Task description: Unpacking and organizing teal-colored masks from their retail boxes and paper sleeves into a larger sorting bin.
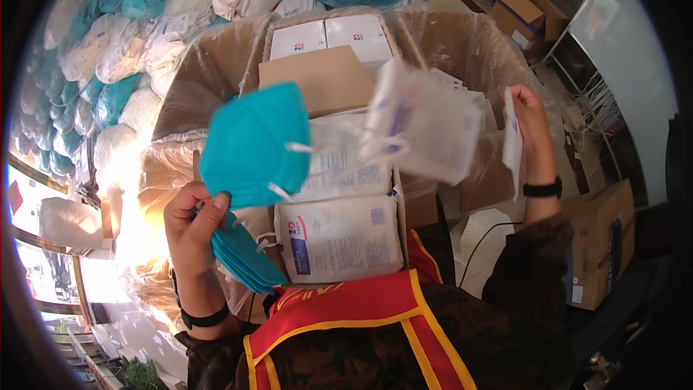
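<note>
On the left, my left hand (198,220) is closed on several teal folded face masks. One mask (256,141) stands up above the thumb with its white ear loops showing, and further masks (249,256) hang below the fingers. At the right, my right hand (532,112) pinches a thin white packet (512,144), seen almost edge-on. Between the hands a white plastic packet (426,123) is smeared by motion, apart from my fingers. Beneath lie white printed packets (343,238) stacked in an open carton.
Large cardboard boxes lined with clear plastic (462,36) surround the carton. A brown cardboard piece (317,79) lies across white boxes (357,32) at the back. Bags of teal and white goods (126,50) are piled at the far left. A closed cardboard box (599,245) stands at the right.
</note>
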The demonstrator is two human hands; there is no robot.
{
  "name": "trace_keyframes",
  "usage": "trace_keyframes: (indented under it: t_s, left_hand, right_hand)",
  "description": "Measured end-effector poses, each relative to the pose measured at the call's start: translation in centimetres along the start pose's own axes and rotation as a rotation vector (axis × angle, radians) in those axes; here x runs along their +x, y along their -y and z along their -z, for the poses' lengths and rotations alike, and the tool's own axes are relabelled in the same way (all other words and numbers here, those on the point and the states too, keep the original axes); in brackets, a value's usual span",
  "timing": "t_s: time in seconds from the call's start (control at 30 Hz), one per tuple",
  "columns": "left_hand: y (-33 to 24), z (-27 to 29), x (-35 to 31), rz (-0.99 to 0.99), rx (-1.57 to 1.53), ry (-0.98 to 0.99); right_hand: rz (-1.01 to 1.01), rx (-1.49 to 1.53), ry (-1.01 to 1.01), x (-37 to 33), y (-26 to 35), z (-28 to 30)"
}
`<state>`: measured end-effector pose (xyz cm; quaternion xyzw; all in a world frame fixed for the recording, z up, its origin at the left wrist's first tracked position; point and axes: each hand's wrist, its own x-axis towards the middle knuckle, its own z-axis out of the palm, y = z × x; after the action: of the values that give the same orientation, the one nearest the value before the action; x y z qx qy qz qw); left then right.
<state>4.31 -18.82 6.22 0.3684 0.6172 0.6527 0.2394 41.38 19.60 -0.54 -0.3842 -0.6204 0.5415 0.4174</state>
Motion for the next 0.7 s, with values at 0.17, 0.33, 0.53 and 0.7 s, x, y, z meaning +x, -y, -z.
trace_keyframes:
  t_s: [0.17,0.33,0.53,0.7]
  left_hand:
    - [-0.2,-1.8,0.6,-0.035,0.126,0.024]
    - [-0.3,-2.9,1.2,-0.016,0.165,-0.006]
    - [0.4,-2.5,1.5,-0.012,0.129,-0.04]
    - [1.3,-2.6,2.0,-0.027,0.123,-0.081]
  right_hand:
    - [-0.032,0.066,-0.129,6.4,-4.7,2.8]
    - [-0.142,0.169,0.285,3.0,-0.3,-7.1]
    - [-0.169,0.194,0.731,-2.2,2.2,-11.1]
    - [-0.172,-0.132,1.0,-5.6,2.9,-12.3]
